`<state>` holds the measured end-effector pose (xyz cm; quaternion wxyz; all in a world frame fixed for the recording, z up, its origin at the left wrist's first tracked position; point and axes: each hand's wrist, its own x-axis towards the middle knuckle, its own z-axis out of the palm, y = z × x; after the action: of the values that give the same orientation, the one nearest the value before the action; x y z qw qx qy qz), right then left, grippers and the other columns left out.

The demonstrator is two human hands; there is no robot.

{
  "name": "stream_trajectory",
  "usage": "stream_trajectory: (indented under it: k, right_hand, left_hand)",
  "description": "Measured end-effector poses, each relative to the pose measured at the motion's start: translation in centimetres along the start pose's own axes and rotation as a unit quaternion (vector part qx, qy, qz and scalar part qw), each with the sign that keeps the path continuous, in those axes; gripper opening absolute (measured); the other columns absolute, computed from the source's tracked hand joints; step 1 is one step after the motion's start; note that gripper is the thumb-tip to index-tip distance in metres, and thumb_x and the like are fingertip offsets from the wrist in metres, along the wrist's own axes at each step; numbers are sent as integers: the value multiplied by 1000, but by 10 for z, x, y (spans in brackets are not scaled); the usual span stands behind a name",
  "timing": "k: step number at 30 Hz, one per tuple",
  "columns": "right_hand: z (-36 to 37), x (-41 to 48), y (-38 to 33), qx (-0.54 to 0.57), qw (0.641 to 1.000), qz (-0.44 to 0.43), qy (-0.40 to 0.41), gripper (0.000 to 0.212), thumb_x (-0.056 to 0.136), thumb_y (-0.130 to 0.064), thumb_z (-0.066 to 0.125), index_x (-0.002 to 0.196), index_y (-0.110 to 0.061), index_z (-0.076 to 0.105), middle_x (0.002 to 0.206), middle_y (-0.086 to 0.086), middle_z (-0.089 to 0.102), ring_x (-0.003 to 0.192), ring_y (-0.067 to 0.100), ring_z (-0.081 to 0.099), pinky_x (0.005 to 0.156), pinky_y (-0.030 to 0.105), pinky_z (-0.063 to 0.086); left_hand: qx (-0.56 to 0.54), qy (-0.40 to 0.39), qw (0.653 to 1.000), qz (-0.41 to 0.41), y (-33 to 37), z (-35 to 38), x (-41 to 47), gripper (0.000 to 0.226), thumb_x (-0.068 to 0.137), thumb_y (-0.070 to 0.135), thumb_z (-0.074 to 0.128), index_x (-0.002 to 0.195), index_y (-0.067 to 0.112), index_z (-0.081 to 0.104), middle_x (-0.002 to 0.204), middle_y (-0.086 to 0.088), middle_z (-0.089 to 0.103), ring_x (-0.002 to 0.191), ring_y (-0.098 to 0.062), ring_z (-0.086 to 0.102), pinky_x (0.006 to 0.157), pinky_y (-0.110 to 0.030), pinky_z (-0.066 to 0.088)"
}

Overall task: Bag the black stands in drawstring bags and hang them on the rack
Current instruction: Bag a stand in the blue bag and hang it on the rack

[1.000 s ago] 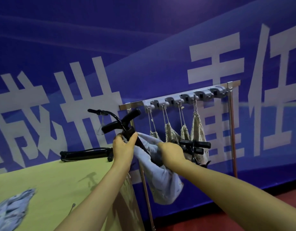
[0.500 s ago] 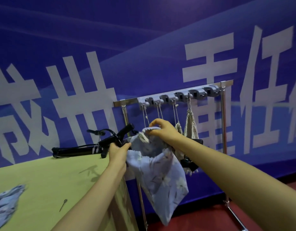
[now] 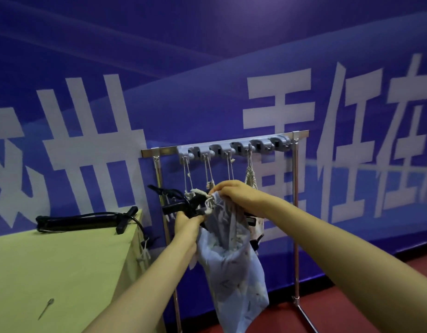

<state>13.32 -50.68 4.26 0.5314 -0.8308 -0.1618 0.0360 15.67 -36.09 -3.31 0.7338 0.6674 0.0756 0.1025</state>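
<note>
My left hand (image 3: 187, 221) was closed round the black stand (image 3: 181, 206), whose arms projected up and to the left of that grip. My right hand (image 3: 234, 192) pinched the gathered mouth of the drawstring bag (image 3: 231, 265). The bag body hung slack directly below both grips. I could not tell how much of the stand lay inside the mouth, as fabric and fingers hid it.

Hazards from this position:

1. The cords (image 3: 209, 169) hanging from the rack (image 3: 295, 212) ran down to just above the two grips, close to the stand's arms. A lift or twist of the stand would likely hook a cord and pull on what hung there.
2. My right hand held the mouth at one point only. If that pinch slipped, the rim would probably fall away from the stand and the bag would drop.
3. The gathered rim sat against the stand between the two grips. Forcing the stand downward could jam it there.
4. A second stand (image 3: 87, 221) lay on the table (image 3: 51, 272), well to the left of the left grip. A wide swing of my left forearm could knock it.
</note>
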Motion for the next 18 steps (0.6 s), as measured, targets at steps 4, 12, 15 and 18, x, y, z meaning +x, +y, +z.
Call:
stream_trajectory:
  k: [4,12,15,18]
  right_hand:
    - [-19,-17,-4,-58,997,-53,-25,23,94,-11,50,114,-15,61,96,-7,56,89,10,54,80,23,45]
    - [-40,-14,8,-137,974,-113,141,11,89,-21,64,92,-12,68,69,-8,56,66,6,52,66,23,41]
    - [-50,-23,9,-57,976,-89,189,19,92,-25,59,88,-9,68,67,-1,56,63,9,49,61,20,39]
    - [-62,-32,13,3,970,-97,225,25,93,-24,58,90,-2,68,73,8,57,69,15,51,66,25,42]
  left_hand:
    - [-2,-19,1000,-6,7,20,-7,33,78,-7,62,108,0,51,100,-23,63,88,-35,62,73,-39,51]
    - [38,-46,998,9,14,48,-22,26,78,-4,63,100,1,50,97,-22,63,87,-34,63,76,-42,54]
    - [52,-61,997,5,12,57,-29,31,76,-2,65,102,1,48,96,-20,62,87,-32,63,79,-42,54]
    - [42,-94,995,4,14,74,-37,37,74,0,66,107,0,50,101,-24,64,90,-35,65,82,-47,55]
